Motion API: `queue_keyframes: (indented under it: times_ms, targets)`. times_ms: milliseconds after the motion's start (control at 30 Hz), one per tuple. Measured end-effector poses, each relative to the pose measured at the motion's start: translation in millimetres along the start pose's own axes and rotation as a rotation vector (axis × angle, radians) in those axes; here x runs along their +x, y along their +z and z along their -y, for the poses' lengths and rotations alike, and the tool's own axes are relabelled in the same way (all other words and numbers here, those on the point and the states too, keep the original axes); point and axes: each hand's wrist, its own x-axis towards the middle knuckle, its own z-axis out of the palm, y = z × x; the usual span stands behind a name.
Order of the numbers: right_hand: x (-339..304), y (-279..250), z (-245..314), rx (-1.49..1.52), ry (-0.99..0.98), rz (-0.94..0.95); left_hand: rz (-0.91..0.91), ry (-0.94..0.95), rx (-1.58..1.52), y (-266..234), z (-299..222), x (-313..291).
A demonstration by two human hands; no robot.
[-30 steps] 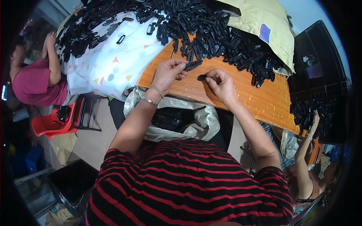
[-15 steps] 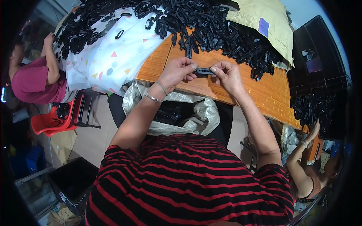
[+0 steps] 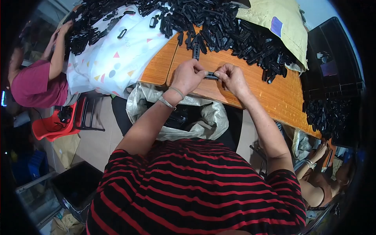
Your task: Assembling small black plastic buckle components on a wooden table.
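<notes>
Between my two hands a narrow black plastic part [image 3: 211, 76] lies level over the front of the wooden table [image 3: 258, 92]. My left hand [image 3: 189, 76] pinches its left end with thumb and fingers. At its right end, my right hand [image 3: 232, 78] grips it the same way. Just beyond my left fingers lies another long black part [image 3: 196, 51], pointing away from me. A big heap of similar black plastic parts [image 3: 215, 25] spreads along the far side of the table. Fine detail on the held part is too small to make out.
Below the table edge, an open silvery woven sack [image 3: 213, 121] holds dark pieces. White patterned sheeting [image 3: 117, 58] lies under more parts at left. A yellowish sack [image 3: 270, 19] is at the far right. One co-worker [image 3: 39, 84] sits left, another [image 3: 319, 188] right; a black bin [image 3: 76, 186] stands lower left.
My left hand has shifted slightly right along the held part, its wrist turning a little. The co-worker at right has lowered a hand; the left one's arms have moved toward the pile.
</notes>
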Motion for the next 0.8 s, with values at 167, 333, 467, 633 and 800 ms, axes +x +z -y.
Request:
queue_keyframes:
  times_ms: [167, 333, 467, 633, 800]
  targets:
    - [13.0, -8.8, -10.0, -0.435, -0.127, -0.027, -0.056, 0.171, 0.292, 0.3, -8.2, 4.1]
    - [-0.6, -0.4, -8.5, -0.418, -0.155, 0.002, 0.038, 0.109, 0.32, -9.2, -10.4, -8.5]
    - [-42.3, 0.4, 6.4, -0.368, -0.177, 0.248, 0.339, 0.22, 0.326, -44.7, 1.1, -27.2]
    - [-19.0, -68.0, -9.8, -0.809, -0.354, -0.418, 0.034, 0.333, 0.292, -51.3, -14.2, -12.1]
    - [9.3, -101.7, -28.7, -1.136, -0.379, -0.416, -0.14, 0.728, 0.631, -34.8, -10.5, 28.9]
